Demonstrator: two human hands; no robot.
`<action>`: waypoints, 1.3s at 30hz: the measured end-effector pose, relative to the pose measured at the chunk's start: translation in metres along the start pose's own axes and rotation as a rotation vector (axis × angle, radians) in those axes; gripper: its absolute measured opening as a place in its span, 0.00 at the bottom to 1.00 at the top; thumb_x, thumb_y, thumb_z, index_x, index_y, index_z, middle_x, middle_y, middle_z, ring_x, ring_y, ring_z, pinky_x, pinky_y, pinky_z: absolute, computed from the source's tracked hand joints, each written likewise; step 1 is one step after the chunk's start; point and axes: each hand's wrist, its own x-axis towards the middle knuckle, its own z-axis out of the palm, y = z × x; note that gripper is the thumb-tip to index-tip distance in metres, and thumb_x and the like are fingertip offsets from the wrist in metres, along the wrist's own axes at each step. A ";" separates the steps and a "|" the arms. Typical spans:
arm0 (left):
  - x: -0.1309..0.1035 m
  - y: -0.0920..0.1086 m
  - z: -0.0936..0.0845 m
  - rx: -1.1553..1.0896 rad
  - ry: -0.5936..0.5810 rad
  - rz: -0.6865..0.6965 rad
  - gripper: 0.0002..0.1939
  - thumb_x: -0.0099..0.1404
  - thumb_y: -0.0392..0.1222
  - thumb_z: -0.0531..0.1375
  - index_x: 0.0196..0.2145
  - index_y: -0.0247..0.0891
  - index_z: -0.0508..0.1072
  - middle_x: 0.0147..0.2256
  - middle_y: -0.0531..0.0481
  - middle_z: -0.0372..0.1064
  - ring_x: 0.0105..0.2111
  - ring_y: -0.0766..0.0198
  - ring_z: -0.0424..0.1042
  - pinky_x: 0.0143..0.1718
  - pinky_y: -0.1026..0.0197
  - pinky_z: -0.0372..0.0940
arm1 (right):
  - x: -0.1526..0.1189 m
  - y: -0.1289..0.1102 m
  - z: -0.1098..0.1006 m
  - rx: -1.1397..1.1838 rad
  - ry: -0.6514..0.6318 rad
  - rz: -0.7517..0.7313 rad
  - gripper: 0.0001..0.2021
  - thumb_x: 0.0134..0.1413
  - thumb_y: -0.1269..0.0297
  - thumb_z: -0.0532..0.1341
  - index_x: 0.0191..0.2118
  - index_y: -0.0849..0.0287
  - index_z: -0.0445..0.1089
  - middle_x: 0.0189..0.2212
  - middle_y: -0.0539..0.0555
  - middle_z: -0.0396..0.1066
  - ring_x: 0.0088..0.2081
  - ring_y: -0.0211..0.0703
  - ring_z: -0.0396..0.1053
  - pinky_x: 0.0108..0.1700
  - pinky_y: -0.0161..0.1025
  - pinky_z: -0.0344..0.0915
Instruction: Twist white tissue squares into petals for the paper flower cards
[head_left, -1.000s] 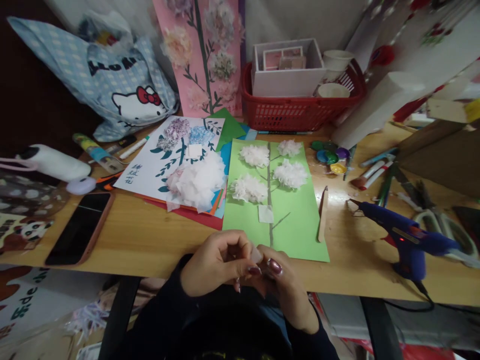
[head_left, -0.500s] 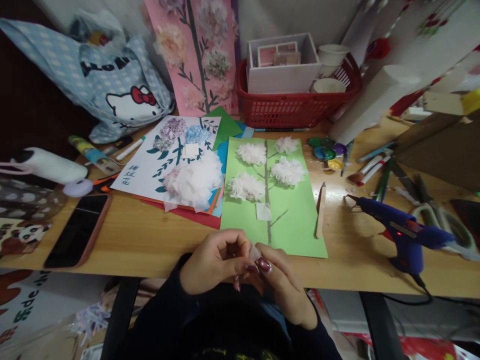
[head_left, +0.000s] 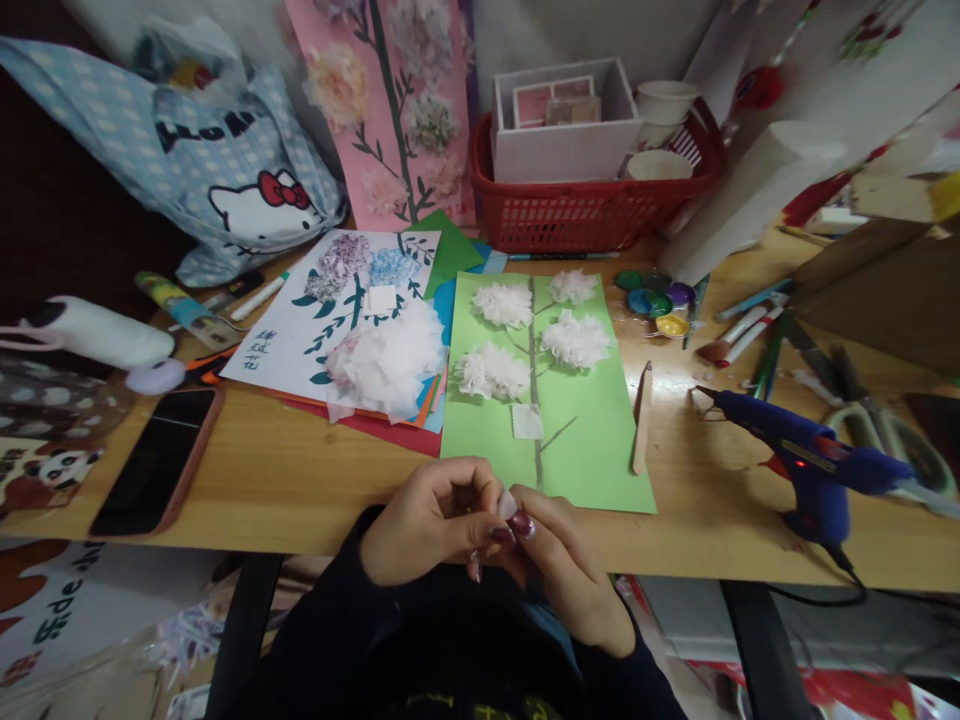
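Observation:
Between the fingertips of both hands is a small piece of white tissue paper (head_left: 507, 503), mostly covered by the fingers. My left hand (head_left: 439, 522) is closed in a pinch on it, and my right hand (head_left: 566, 565) pinches it from the other side. Both are over the desk's front edge. Just beyond lies a green sheet (head_left: 592, 440) with a painted grey stem and several white ruffled paper flowers (head_left: 491, 371). A loose white paper square (head_left: 527, 421) rests on the stem. Left of the sheet, a heap of white tissue pieces (head_left: 390, 360) covers part of a flower picture (head_left: 277, 360).
A blue glue gun (head_left: 802, 450) with a lit red light lies at right, near scissors (head_left: 862, 430). A wooden stick (head_left: 642, 420) lies on the green sheet's right edge. Behind stand a red basket (head_left: 585, 215) and paint pots (head_left: 649, 303). A phone (head_left: 156, 462) lies at left.
The fingertips have shifted very slightly around the tissue piece, with both hands staying in the same place. The view has tilted a little; nothing on the desk has moved.

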 end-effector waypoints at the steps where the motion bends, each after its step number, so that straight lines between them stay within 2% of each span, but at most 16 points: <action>1: 0.000 0.000 0.001 0.013 0.010 0.016 0.25 0.55 0.55 0.72 0.27 0.37 0.62 0.23 0.58 0.61 0.20 0.73 0.63 0.19 0.71 0.63 | 0.000 0.000 0.000 -0.011 0.004 -0.008 0.20 0.72 0.56 0.50 0.28 0.57 0.65 0.19 0.47 0.66 0.22 0.37 0.62 0.27 0.35 0.57; 6: -0.003 -0.002 0.008 0.173 0.136 0.132 0.27 0.53 0.53 0.73 0.30 0.41 0.58 0.26 0.59 0.59 0.23 0.72 0.59 0.23 0.71 0.59 | 0.001 0.001 0.001 -0.117 0.016 -0.035 0.19 0.72 0.58 0.50 0.27 0.56 0.59 0.19 0.45 0.58 0.22 0.35 0.56 0.26 0.34 0.52; 9: -0.006 -0.001 0.011 0.394 0.223 0.172 0.21 0.63 0.54 0.65 0.29 0.40 0.60 0.24 0.58 0.58 0.23 0.71 0.58 0.23 0.69 0.57 | 0.002 0.001 0.002 -0.167 0.016 -0.061 0.18 0.72 0.58 0.50 0.28 0.56 0.59 0.20 0.44 0.56 0.22 0.35 0.55 0.27 0.34 0.52; 12: -0.008 0.000 0.010 0.470 0.290 0.193 0.19 0.69 0.56 0.57 0.28 0.39 0.62 0.21 0.57 0.60 0.20 0.70 0.60 0.23 0.68 0.57 | 0.002 0.002 0.002 -0.142 0.020 -0.046 0.18 0.72 0.58 0.49 0.30 0.57 0.62 0.20 0.45 0.57 0.22 0.35 0.56 0.28 0.34 0.53; 17: -0.008 0.000 -0.004 0.323 0.535 0.278 0.19 0.66 0.56 0.61 0.29 0.39 0.66 0.19 0.59 0.59 0.17 0.72 0.59 0.20 0.69 0.57 | 0.002 0.006 0.003 -0.024 0.080 0.000 0.19 0.73 0.56 0.49 0.31 0.58 0.68 0.18 0.43 0.55 0.20 0.34 0.53 0.25 0.34 0.51; 21: -0.007 0.006 -0.014 0.080 0.647 0.329 0.18 0.58 0.53 0.68 0.28 0.39 0.66 0.21 0.59 0.61 0.17 0.73 0.59 0.17 0.71 0.56 | 0.002 0.010 0.005 0.003 0.111 0.014 0.19 0.73 0.56 0.50 0.31 0.58 0.68 0.17 0.43 0.55 0.19 0.34 0.53 0.24 0.33 0.50; 24: -0.009 0.011 -0.016 -0.090 0.615 0.333 0.18 0.53 0.50 0.72 0.27 0.38 0.68 0.28 0.55 0.69 0.21 0.71 0.64 0.19 0.70 0.59 | 0.003 0.011 0.005 0.012 0.123 0.019 0.19 0.72 0.56 0.50 0.31 0.58 0.68 0.17 0.43 0.55 0.19 0.34 0.52 0.24 0.33 0.51; 26: -0.009 0.010 -0.016 -0.138 0.502 0.283 0.17 0.53 0.49 0.72 0.26 0.37 0.70 0.38 0.48 0.75 0.31 0.67 0.71 0.27 0.69 0.66 | 0.003 0.010 0.005 0.001 0.126 0.036 0.19 0.72 0.55 0.50 0.31 0.58 0.68 0.17 0.43 0.55 0.19 0.35 0.52 0.25 0.34 0.51; 28: -0.009 0.005 -0.014 -0.075 0.376 0.214 0.17 0.55 0.48 0.72 0.25 0.35 0.71 0.47 0.43 0.75 0.41 0.62 0.73 0.37 0.66 0.68 | 0.003 0.007 0.005 -0.026 0.125 0.053 0.20 0.72 0.53 0.50 0.30 0.57 0.67 0.17 0.44 0.56 0.20 0.36 0.53 0.25 0.35 0.52; 29: -0.008 0.003 -0.013 -0.010 0.339 0.197 0.17 0.56 0.49 0.72 0.24 0.35 0.72 0.46 0.42 0.75 0.42 0.61 0.73 0.39 0.65 0.68 | 0.003 0.006 0.005 -0.046 0.124 0.052 0.21 0.71 0.52 0.50 0.28 0.56 0.66 0.18 0.45 0.57 0.20 0.37 0.54 0.25 0.35 0.52; 31: -0.005 0.000 -0.011 0.124 0.317 0.197 0.18 0.57 0.51 0.71 0.24 0.35 0.72 0.36 0.44 0.75 0.35 0.62 0.73 0.34 0.65 0.67 | 0.004 0.003 0.006 -0.091 0.118 0.043 0.22 0.70 0.49 0.50 0.27 0.56 0.64 0.19 0.47 0.59 0.22 0.39 0.56 0.26 0.37 0.53; 34: -0.003 0.011 -0.011 0.279 0.387 0.246 0.18 0.59 0.51 0.69 0.24 0.36 0.71 0.24 0.52 0.68 0.25 0.66 0.68 0.27 0.65 0.65 | 0.005 0.001 0.005 -0.136 0.063 0.050 0.22 0.71 0.50 0.49 0.29 0.56 0.66 0.20 0.47 0.58 0.23 0.39 0.57 0.27 0.37 0.54; 36: -0.002 0.028 -0.018 0.415 0.483 0.318 0.16 0.58 0.49 0.69 0.24 0.36 0.71 0.24 0.53 0.67 0.24 0.67 0.68 0.27 0.65 0.65 | 0.006 0.000 0.005 -0.164 0.034 0.053 0.21 0.72 0.52 0.48 0.31 0.57 0.66 0.20 0.46 0.57 0.23 0.38 0.57 0.28 0.36 0.53; 39: 0.002 0.060 -0.040 0.649 0.652 0.442 0.13 0.56 0.46 0.69 0.24 0.37 0.72 0.24 0.53 0.68 0.24 0.66 0.68 0.27 0.64 0.66 | 0.009 0.000 0.006 -0.234 0.039 0.038 0.21 0.72 0.53 0.49 0.29 0.57 0.65 0.20 0.46 0.57 0.24 0.38 0.57 0.30 0.36 0.54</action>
